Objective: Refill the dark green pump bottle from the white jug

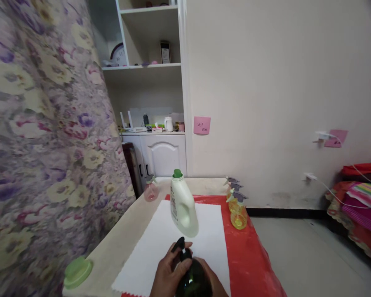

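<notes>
A dark green pump bottle (pixel 193 280) with a black nozzle stands at the near edge of a white sheet (pixel 160 243). My left hand (pixel 167 272) wraps round its left side and neck. My right hand (pixel 214 282) curls round its right side; only part of it shows. Just beyond stands a white detergent jug (pixel 182 208) with a green cap.
A red cloth (pixel 247 255) covers the beige table (pixel 120 243). Two yellow spray bottles (pixel 237 208) stand at the far right, a pink spray bottle (pixel 150 190) at the far left, a green lid (pixel 78 271) at the near left. A floral curtain (pixel 40 136) hangs on the left.
</notes>
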{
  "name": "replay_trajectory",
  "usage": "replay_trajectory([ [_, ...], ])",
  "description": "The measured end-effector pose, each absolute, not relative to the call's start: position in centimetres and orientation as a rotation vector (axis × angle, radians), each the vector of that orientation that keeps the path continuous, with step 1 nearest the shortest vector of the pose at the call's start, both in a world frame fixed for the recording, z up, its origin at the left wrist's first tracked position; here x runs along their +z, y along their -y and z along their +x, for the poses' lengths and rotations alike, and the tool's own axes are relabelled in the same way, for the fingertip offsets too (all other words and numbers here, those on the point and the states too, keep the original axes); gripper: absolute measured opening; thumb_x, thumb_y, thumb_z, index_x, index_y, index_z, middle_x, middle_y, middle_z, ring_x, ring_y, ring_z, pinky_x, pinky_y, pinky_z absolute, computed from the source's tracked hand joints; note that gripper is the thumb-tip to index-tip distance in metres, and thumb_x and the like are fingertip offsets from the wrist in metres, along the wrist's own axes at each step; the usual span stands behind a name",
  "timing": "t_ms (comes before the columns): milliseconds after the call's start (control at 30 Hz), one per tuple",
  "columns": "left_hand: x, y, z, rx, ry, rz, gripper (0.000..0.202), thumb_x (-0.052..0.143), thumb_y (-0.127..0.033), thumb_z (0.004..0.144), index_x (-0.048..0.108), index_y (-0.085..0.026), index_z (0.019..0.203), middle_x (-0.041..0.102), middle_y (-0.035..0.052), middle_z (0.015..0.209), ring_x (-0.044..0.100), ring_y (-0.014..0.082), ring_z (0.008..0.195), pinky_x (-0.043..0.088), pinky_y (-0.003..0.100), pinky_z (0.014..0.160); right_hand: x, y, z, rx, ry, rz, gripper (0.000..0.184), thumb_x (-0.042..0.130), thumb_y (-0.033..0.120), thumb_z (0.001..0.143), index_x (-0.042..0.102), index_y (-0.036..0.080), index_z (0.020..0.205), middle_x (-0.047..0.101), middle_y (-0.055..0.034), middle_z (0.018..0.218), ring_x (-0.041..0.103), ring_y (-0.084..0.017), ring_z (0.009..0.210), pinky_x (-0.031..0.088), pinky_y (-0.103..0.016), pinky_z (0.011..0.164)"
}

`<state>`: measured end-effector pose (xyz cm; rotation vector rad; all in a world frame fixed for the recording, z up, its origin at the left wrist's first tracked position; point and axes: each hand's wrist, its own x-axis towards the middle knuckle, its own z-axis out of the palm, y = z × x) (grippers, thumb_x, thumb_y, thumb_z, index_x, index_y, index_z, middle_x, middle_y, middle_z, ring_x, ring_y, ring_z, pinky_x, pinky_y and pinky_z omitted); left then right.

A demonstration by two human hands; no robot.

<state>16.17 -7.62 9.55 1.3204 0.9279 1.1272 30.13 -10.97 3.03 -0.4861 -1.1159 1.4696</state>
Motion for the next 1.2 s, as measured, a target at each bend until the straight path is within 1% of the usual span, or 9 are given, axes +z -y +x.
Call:
replay_trajectory([
  [100, 9.4, 7.5, 16.2, 1.156, -0.865, 1.224, 0.045, 0.081, -0.041, 0.06, 0.07, -0.02, 0.1, 0.077, 0.0068, 0.093, 0.069, 0.0285, 0.094, 0.053, 0.04, 0.089, 3.6, 11.2, 30.3, 1.45, 1.117, -0.506, 0.093, 0.092, 0.04, 0.037, 0.054, 0.023, 0.12, 0.065, -0.0076, 0.117, 0.056, -0.033, 0.113, 0.041, -0.043, 0.095],
  [233, 9.6, 7.6, 16.3, 1.161, -0.836, 1.21, 0.043, 0.08, -0.042, 0.061, 0.07, -0.018, 0.096, 0.077, 0.0108, 0.097, 0.069, 0.0304, 0.096, 0.05, 0.045, 0.094, 4.1, 11.3, 30.3, 1.437, 1.118, -0.488, 0.09, 0.09, 0.04, 0.043, 0.052, 0.022, 0.122, 0.065, -0.0087, 0.117, 0.056, -0.034, 0.114, 0.04, -0.044, 0.097],
  [367, 10.3, 8.3, 17.0, 1.169, -0.894, 1.159, 0.045, 0.082, -0.042, 0.058, 0.07, -0.018, 0.095, 0.077, 0.0109, 0.098, 0.069, 0.0325, 0.099, 0.051, 0.046, 0.092, 3.8, 11.1, 30.2, 1.437, 1.106, -0.506, 0.092, 0.09, 0.039, 0.041, 0.051, 0.023, 0.123, 0.064, -0.0091, 0.119, 0.056, -0.034, 0.115, 0.039, -0.046, 0.098],
  [633, 10.8, 8.3, 17.0, 1.099, -0.8, 1.167, 0.044, 0.083, -0.04, 0.058, 0.071, -0.018, 0.094, 0.079, 0.0084, 0.088, 0.071, 0.0287, 0.091, 0.051, 0.039, 0.087, 4.3, 11.3, 30.4, 1.416, 1.158, -0.565, 0.084, 0.087, 0.043, 0.045, 0.054, 0.023, 0.12, 0.068, -0.0077, 0.105, 0.064, -0.03, 0.093, 0.044, -0.045, 0.087],
  [800, 10.0, 8.1, 16.6, 1.104, -0.806, 1.194, 0.049, 0.08, -0.043, 0.063, 0.068, -0.021, 0.105, 0.078, 0.0094, 0.098, 0.068, 0.0276, 0.098, 0.049, 0.037, 0.089, 4.2, 11.2, 30.1, 1.416, 1.128, -0.493, 0.091, 0.089, 0.043, 0.042, 0.053, 0.024, 0.123, 0.066, -0.0089, 0.115, 0.061, -0.033, 0.105, 0.043, -0.046, 0.093],
  [967, 9.7, 8.2, 17.0, 1.107, -0.906, 1.24, 0.038, 0.075, -0.045, 0.068, 0.068, -0.021, 0.096, 0.077, 0.0093, 0.101, 0.067, 0.0271, 0.099, 0.05, 0.035, 0.089, 3.8, 11.0, 29.8, 1.344, 1.134, -0.539, 0.097, 0.088, 0.054, 0.038, 0.054, 0.024, 0.124, 0.064, -0.0105, 0.12, 0.057, -0.035, 0.112, 0.04, -0.05, 0.099],
  [1033, 9.6, 8.0, 16.9, 1.073, -0.869, 1.244, 0.041, 0.075, -0.047, 0.068, 0.068, -0.02, 0.098, 0.077, 0.0095, 0.098, 0.068, 0.0273, 0.096, 0.05, 0.035, 0.087, 3.9, 10.9, 29.9, 1.316, 1.116, -0.678, 0.091, 0.082, 0.064, 0.042, 0.059, 0.021, 0.118, 0.066, -0.0103, 0.115, 0.057, -0.035, 0.111, 0.037, -0.05, 0.101],
  [1100, 9.7, 7.9, 16.8, 1.033, -0.781, 1.207, 0.046, 0.075, -0.047, 0.067, 0.067, -0.02, 0.102, 0.077, 0.0101, 0.097, 0.069, 0.0279, 0.094, 0.051, 0.036, 0.082, 4.1, 10.8, 30.0, 1.344, 1.059, -0.797, 0.078, 0.071, 0.071, 0.054, 0.064, 0.02, 0.112, 0.07, -0.009, 0.105, 0.058, -0.034, 0.109, 0.034, -0.051, 0.103],
  [1200, 10.1, 8.1, 16.5, 1.009, -0.703, 1.18, 0.051, 0.075, -0.052, 0.065, 0.067, -0.02, 0.103, 0.077, 0.0105, 0.099, 0.068, 0.0288, 0.093, 0.052, 0.037, 0.08, 4.4, 10.8, 30.0, 1.412, 1.022, -0.873, 0.066, 0.064, 0.069, 0.067, 0.067, 0.018, 0.109, 0.071, -0.0076, 0.096, 0.06, -0.032, 0.107, 0.033, -0.05, 0.105],
])
